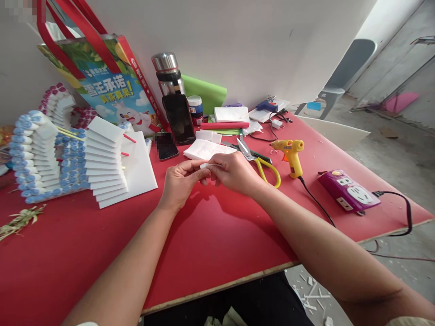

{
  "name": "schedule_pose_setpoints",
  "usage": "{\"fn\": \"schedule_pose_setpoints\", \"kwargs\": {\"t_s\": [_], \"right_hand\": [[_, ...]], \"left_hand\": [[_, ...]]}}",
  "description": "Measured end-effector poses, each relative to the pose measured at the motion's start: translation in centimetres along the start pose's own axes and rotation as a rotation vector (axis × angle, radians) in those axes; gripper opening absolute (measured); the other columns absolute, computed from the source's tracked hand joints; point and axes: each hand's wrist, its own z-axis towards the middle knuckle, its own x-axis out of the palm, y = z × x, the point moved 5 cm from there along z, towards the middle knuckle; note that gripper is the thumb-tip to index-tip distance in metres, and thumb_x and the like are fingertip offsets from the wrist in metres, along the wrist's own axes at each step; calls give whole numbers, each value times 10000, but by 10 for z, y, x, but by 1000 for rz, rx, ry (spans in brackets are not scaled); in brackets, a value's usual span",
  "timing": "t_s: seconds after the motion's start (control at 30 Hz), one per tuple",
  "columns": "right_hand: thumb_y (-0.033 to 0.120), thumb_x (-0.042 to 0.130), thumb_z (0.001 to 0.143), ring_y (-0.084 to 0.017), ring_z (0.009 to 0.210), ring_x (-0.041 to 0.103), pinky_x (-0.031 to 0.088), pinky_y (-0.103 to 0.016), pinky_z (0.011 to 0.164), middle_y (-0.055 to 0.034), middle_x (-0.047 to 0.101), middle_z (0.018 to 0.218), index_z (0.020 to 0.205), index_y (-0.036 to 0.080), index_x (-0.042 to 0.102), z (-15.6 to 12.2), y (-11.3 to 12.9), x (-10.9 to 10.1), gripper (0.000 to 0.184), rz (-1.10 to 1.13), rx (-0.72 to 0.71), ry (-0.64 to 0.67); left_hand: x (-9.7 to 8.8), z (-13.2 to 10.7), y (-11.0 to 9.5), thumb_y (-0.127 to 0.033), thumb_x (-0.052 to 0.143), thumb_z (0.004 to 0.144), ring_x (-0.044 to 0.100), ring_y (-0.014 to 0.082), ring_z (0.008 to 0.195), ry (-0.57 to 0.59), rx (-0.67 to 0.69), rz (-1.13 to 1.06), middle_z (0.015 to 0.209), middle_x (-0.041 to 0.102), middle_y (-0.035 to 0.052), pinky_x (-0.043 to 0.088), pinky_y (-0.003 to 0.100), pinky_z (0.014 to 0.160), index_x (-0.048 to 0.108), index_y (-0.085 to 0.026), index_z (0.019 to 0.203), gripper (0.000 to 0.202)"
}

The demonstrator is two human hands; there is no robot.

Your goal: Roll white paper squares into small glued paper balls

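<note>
Above the red table, my left hand (181, 182) and my right hand (234, 171) meet at the fingertips. Between them is a small white rolled piece (205, 166) with a thin pale strand or stem running toward the right hand. Both hands are closed in a pinch on it; the fingers partly hide it, and its exact kind is unclear. Just behind the hands lies a stack of white paper sheets (208, 150). Scissors with yellow handles (268, 172) lie close beyond my right hand.
A yellow glue gun (290, 154) stands right, its cord running near a purple power strip (350, 190). To the left stands a blue-and-white model with white stepped slats (105, 158). A phone (179, 118) leans on a steel flask (166, 68) before a printed bag (115, 90).
</note>
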Motion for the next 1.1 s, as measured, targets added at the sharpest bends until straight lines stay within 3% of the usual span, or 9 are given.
{"fn": "schedule_pose_setpoints", "kwargs": {"t_s": [0.2,0.27,0.37,0.5,0.8,1.1], "right_hand": [[264,600,904,-125,555,615,438,-241,594,-23,676,656,721,164,650,2,-6,1,215,155,110,6],[363,585,935,-143,549,646,469,-250,579,-44,692,684,724,156,635,3,-12,4,299,350,198,55],[501,457,993,-181,557,681,539,-298,582,-85,713,729,825,149,629,3,-23,13,426,758,443,170],[358,421,1028,-183,599,692,612,-389,674,-100,712,759,971,130,608,1,-28,22,300,1111,633,301],[257,548,975,-105,564,534,638,-430,680,-23,583,722,874,93,640,0,-27,21,213,1188,590,314],[364,744,837,-75,594,448,633,-414,729,21,496,721,812,112,649,-1,-21,16,270,1135,473,387]], "left_hand": [[1,0,-4,-402,711,852,611,139,653,2,50,124,782,713,31,537,287,702,781,-188,1039,293],[-2,0,-5,-412,693,866,629,155,720,-21,93,206,813,710,30,533,283,734,774,-196,1040,289],[-3,2,-8,-404,659,893,646,191,927,-11,190,315,993,705,48,511,297,872,762,-209,1024,257],[-4,3,-9,-413,623,915,630,211,1036,11,249,392,1073,686,55,483,304,935,735,-205,1008,253],[-1,1,-10,-431,592,938,677,217,1003,69,149,379,1067,741,58,494,307,922,711,-201,1098,305],[-2,1,-7,-436,612,924,683,226,960,63,113,301,1019,734,67,510,333,908,705,-188,1076,305]]}}
